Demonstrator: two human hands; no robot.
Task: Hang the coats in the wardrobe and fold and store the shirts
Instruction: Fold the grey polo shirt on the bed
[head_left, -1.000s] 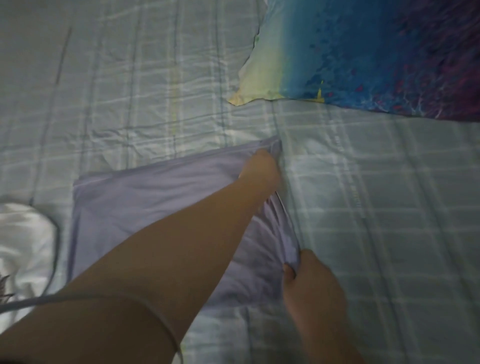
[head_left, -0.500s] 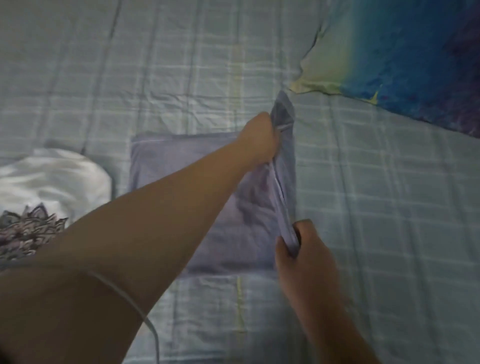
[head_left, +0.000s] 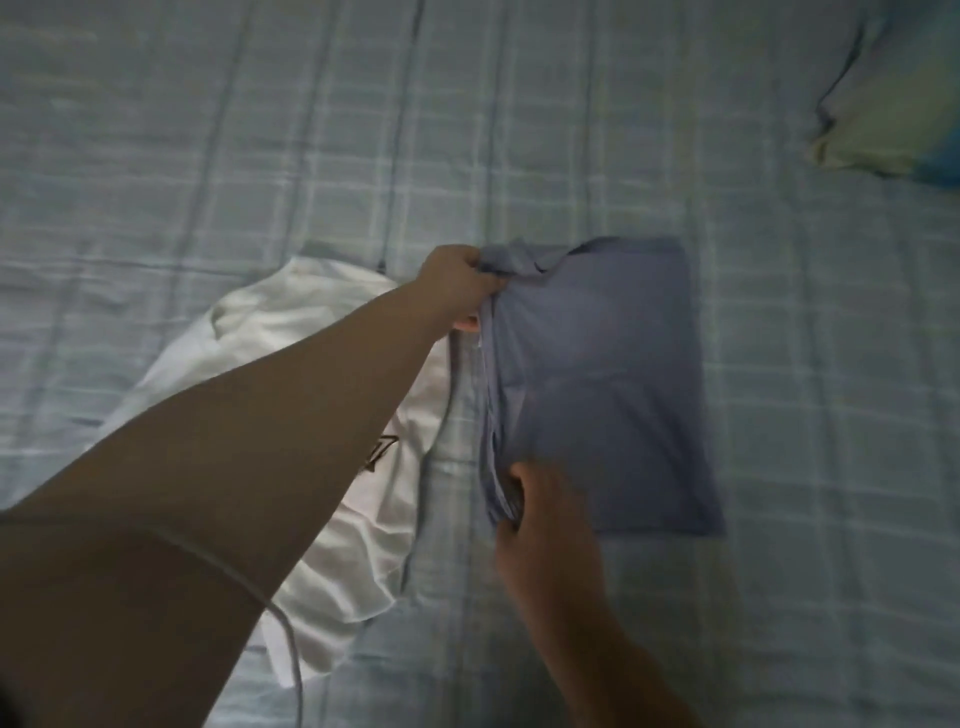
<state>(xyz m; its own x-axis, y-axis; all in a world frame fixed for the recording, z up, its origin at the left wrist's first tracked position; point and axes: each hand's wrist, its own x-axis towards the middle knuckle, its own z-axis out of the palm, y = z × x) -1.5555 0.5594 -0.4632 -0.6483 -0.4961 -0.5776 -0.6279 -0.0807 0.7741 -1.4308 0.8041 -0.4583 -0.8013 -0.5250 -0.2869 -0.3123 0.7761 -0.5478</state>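
Watching the head view, I see the left hand (head_left: 457, 286) gripping the far corner and the right hand (head_left: 543, 512) pinching the near corner of the lavender shirt (head_left: 602, 374) on the checked bedsheet (head_left: 208, 156), beside a white shirt (head_left: 311, 374). If one hand pulls harder, I fear the fold may skew. The lavender shirt looks thin, smooth, nearly rectangular.

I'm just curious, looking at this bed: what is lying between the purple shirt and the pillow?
Only bare checked bedsheet lies between the purple shirt and the pillow. The head view shows this.
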